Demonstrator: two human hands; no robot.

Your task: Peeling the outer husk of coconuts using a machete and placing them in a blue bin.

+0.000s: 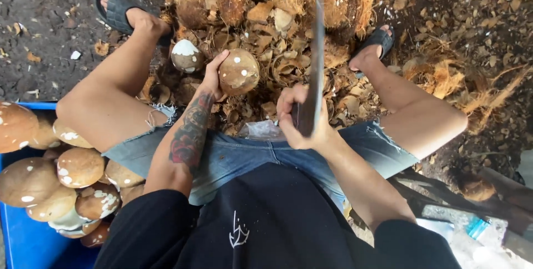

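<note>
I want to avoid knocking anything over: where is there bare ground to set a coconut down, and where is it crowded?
Bare dark ground lies at upper left, beyond the left sandal. Between the feet the husk pile fills everything ahead of the left hand holding a coconut and the right hand with the blade. The blue tub is heaped full.

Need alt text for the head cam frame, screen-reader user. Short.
Seen from above, a seated person's left hand holds a partly husked brown coconut over a pile of husk scraps, while the right hand grips a long cleaver, blade pointing away. A blue tub of peeled coconuts sits at the person's left.
</note>
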